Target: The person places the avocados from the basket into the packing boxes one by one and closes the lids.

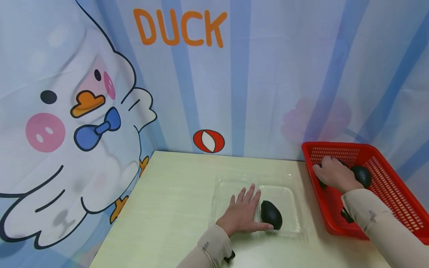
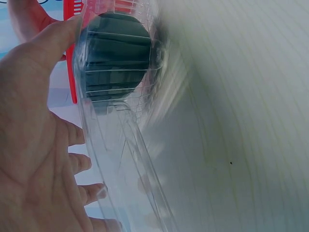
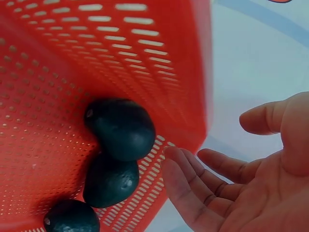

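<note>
A dark avocado [image 1: 271, 215] lies in the right half of a clear plastic clamshell container [image 1: 289, 193] on the table. My left hand [image 1: 242, 216] rests over the container's left part with fingers spread, its thumb at the near side of the avocado. In the left wrist view the dark fruit [image 2: 118, 55] shows through the clear wall. My right hand [image 1: 336, 175] is over the far left of a red plastic basket [image 1: 397, 193]. Several fingers look relaxed and hold nothing in the right wrist view, close to three avocados [image 3: 123, 128] in the basket.
The pale wooden table [image 1: 167, 201] spreads to the left of the container. Behind it hangs a blue striped cloth [image 1: 264, 82] with a cartoon duck. The basket's raised, perforated walls stand at the right side of the table.
</note>
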{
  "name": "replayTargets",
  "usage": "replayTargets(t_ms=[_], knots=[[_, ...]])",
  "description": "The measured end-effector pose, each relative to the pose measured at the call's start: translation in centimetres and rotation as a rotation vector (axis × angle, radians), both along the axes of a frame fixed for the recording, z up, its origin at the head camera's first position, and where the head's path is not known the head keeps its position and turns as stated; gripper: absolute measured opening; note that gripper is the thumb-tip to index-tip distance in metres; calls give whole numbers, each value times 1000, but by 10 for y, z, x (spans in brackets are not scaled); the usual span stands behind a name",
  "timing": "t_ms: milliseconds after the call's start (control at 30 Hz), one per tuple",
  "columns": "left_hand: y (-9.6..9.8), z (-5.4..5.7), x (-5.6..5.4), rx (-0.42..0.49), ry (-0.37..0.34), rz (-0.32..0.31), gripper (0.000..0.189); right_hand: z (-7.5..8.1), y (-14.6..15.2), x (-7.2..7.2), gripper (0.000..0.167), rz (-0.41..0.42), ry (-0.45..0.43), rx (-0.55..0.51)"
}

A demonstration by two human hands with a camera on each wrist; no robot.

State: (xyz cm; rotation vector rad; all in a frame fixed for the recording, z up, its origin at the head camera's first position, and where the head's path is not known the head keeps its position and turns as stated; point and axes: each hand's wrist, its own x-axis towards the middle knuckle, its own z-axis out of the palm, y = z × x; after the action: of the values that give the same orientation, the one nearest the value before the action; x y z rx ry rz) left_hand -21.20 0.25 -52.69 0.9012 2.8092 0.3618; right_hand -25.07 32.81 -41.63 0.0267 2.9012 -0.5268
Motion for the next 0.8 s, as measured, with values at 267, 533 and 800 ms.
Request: replayTargets(t_ms=[267,533,800], knots=[[0,-2,1,-6,10,0,112,-12,4,-9,57,-18,-5,36],[0,-1,1,-21,16,3,111,-22,8,-19,61,-41,11,51],[0,-2,0,-1,4,-3,111,-30,14,-29,58,-71,42,80]])
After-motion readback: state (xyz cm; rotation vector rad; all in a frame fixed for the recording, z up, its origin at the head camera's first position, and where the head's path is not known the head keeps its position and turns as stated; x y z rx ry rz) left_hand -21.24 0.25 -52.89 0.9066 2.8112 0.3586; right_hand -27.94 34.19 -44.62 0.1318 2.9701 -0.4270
